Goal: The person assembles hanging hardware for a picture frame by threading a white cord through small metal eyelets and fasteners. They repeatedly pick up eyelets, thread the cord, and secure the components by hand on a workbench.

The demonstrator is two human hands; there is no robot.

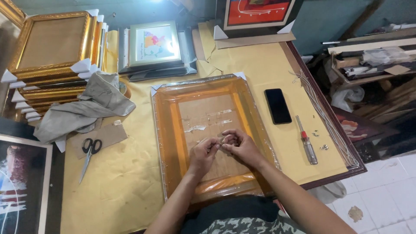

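Both hands, left hand point(203, 152) & right hand point(239, 145), pinched together over wrapped frame point(173, 130), can't tell what they grip; yellow-paper table point(130, 173), scissors point(89, 151) left, phone point(277, 105) right, tiled floor point(381, 195).

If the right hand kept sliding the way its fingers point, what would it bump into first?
The right hand points left, straight at the left hand, whose fingers already seem to touch it over the wrapped picture frame. So it would meet that hand first, though depth is hard to judge.
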